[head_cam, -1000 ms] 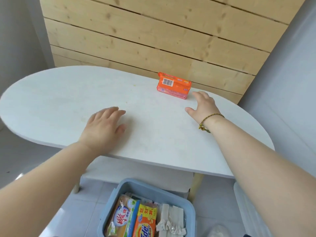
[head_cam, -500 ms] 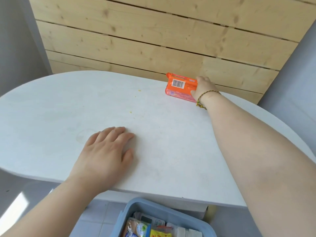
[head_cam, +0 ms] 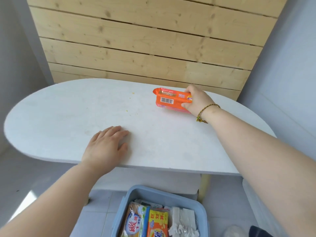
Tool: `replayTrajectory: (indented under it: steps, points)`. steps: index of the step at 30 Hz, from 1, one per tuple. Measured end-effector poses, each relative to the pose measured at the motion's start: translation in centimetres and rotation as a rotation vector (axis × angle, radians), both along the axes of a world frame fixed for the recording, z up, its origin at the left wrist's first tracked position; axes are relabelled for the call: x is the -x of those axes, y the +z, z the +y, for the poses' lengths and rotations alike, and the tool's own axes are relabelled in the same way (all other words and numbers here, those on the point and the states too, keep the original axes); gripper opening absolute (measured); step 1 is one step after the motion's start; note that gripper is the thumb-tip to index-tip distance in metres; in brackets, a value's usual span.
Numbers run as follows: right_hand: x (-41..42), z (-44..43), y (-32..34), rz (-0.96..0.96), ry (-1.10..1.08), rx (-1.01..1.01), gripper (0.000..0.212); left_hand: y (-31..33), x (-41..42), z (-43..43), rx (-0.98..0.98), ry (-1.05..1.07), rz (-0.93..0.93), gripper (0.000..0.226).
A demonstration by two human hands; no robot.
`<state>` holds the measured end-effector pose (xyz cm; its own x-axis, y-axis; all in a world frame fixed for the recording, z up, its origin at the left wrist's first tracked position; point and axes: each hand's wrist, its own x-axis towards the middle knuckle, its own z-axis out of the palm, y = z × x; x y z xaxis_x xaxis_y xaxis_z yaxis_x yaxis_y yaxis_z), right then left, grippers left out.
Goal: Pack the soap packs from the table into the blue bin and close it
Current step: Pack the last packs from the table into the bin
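**A:** Head view. Where do we locate the orange soap pack (head_cam: 169,100) relative to the table (head_cam: 68,108)?

**B:** We locate it at the table's far edge, toward the right end. Its barcode face is turned to the camera. We cannot tell whether its underside touches the table top.

**A:** What state do we record for the right hand (head_cam: 196,101)?

**B:** Grasping. Its fingers curl over the top of the pack's right end, and the thumb presses the near face. A bracelet (head_cam: 207,110) sits on the wrist.

**A:** And the left hand (head_cam: 106,147)?

**B:** Released. It lies palm down with straight fingers on the table top, by the near edge and well apart from the pack.

**A:** Where do we place the blue bin (head_cam: 136,192)?

**B:** On the floor, below the table's near edge, with its top open. Inside we read a green-and-white pack (head_cam: 135,221), a yellow-and-orange pack (head_cam: 157,223) and white wrapped pieces (head_cam: 183,219), side by side.

**A:** Anything else on the table?

**B:** Yellow crumbs (head_cam: 126,110), left of the pack.
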<state>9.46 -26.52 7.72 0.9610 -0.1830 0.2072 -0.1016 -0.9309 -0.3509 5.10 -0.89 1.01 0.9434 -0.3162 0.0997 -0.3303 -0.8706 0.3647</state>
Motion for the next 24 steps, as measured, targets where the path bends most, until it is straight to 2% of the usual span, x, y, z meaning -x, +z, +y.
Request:
replayTrajectory:
  steps: [5,9,12,18,20,24]
  points:
    - [7.4,1.8,1.0,-0.099,0.077,-0.196,0.031,-1.3,6.4,1.1,0.224,0.017,-0.109,0.041]
    - [13.5,3.0,0.5,-0.085,0.187,-0.268,0.027,-4.0,11.3,1.1,0.303,-0.013,-0.128,0.037]
    - [16.9,3.7,-1.1,-0.035,0.233,-0.285,0.028,-6.6,12.5,0.9,0.325,0.068,0.043,0.035]
    - [20.2,4.9,-6.3,-0.005,0.341,-0.128,0.031,-13.4,11.0,1.7,0.191,0.211,0.381,0.045]
    - [20.2,5.2,-8.4,0.027,0.325,-0.175,0.032,-14.8,10.5,1.5,0.181,0.218,0.460,0.046]
    - [18.1,5.5,-14.0,0.230,0.193,-0.255,0.028,-17.3,9.5,0.4,0.226,0.231,0.563,0.049]
